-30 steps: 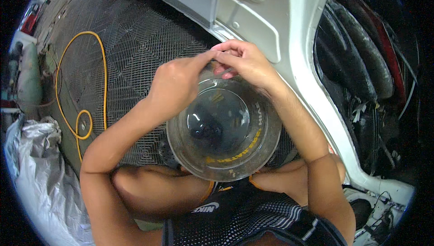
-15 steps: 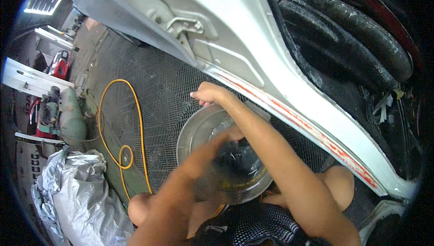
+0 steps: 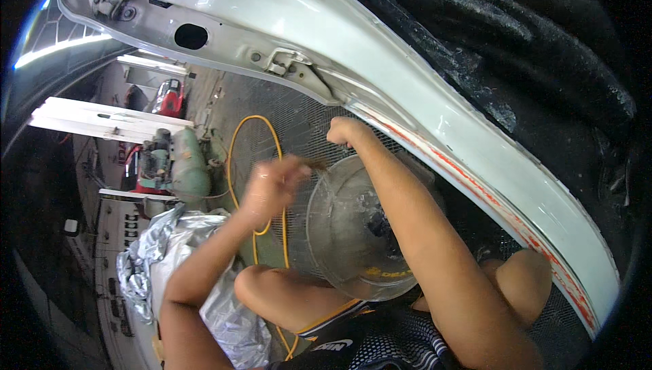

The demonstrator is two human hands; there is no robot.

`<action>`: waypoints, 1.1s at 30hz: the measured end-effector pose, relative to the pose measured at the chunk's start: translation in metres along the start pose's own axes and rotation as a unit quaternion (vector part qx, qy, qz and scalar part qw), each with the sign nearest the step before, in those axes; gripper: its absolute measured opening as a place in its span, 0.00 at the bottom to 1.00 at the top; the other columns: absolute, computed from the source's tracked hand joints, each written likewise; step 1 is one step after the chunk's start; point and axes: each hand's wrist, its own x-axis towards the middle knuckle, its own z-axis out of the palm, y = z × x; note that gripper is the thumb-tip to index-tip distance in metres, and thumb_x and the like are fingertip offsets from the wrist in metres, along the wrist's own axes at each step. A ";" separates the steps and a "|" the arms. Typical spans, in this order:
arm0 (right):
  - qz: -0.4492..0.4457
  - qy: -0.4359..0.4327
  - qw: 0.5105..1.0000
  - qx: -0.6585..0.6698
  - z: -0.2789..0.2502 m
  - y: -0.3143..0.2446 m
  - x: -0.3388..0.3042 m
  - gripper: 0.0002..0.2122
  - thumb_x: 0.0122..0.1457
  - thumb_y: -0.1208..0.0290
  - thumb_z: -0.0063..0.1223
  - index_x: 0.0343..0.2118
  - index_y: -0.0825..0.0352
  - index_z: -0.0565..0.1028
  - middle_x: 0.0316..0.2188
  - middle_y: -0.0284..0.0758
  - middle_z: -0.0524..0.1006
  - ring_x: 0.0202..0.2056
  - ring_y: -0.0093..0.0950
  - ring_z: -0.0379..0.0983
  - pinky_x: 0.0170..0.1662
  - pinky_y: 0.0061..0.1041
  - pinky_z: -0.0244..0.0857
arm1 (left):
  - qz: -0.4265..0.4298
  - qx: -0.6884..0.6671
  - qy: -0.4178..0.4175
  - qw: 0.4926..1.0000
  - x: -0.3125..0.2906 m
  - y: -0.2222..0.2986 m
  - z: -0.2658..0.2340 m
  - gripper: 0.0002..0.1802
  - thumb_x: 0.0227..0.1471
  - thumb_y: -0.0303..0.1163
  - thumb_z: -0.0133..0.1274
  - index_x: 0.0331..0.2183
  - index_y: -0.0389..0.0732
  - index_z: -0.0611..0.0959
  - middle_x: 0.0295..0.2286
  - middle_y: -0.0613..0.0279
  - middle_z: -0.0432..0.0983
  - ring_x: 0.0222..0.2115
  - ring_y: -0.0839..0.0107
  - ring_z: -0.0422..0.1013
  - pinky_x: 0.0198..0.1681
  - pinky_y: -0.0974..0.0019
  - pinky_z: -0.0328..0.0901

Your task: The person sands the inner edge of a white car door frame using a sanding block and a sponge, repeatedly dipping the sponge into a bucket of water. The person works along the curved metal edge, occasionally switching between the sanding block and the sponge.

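A see-through bucket (image 3: 336,234) stands between my knees, with water and a dark lump (image 3: 380,224) inside. My left hand (image 3: 270,186) is raised at the bucket's left rim; its fingers are smeared by motion, and I cannot tell whether a brownish streak at the fingertips is something held. Past the bucket's far rim, close to the car's white sill, my right hand (image 3: 346,132) is closed in a fist. What it may hold is hidden. The sill (image 3: 468,180) carries worn red-orange patches along its edge.
A white door panel (image 3: 224,37) spans the top, with the dark wheel-arch lining (image 3: 516,44) at right. On the left are a yellow hose (image 3: 284,234), a green compressor tank (image 3: 190,166) and a crumpled silver sheet (image 3: 231,322). Ribbed matting (image 3: 299,115) covers the floor.
My left hand has come up out of the bucket and moved left past its rim. My right hand stays closed near the far rim. The view has turned, so everything sits further right.
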 end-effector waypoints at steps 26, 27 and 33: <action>0.012 -0.003 1.000 0.010 0.028 0.005 0.047 0.16 0.59 0.68 0.53 0.48 0.68 0.80 0.49 0.47 0.79 0.49 0.46 0.78 0.47 0.50 0.75 | 0.218 0.532 0.208 0.791 0.097 0.032 -0.168 0.20 0.48 0.19 0.51 0.46 0.37 0.81 0.45 0.53 0.80 0.47 0.57 0.76 0.51 0.56 0.69; 0.009 -0.001 1.000 0.011 0.030 0.005 0.044 0.16 0.59 0.69 0.53 0.48 0.68 0.80 0.49 0.47 0.79 0.49 0.46 0.78 0.47 0.50 0.75 | 0.235 0.520 0.201 0.796 0.096 0.027 -0.161 0.22 0.48 0.18 0.51 0.48 0.38 0.81 0.47 0.55 0.79 0.48 0.57 0.75 0.52 0.56 0.68; 0.002 0.035 0.999 0.008 0.026 0.005 0.039 0.16 0.57 0.70 0.52 0.48 0.68 0.80 0.51 0.48 0.78 0.50 0.47 0.78 0.50 0.46 0.73 | 0.077 0.646 0.182 0.737 0.137 0.010 -0.113 0.23 0.56 0.29 0.47 0.53 0.33 0.77 0.54 0.42 0.73 0.57 0.56 0.70 0.58 0.53 0.65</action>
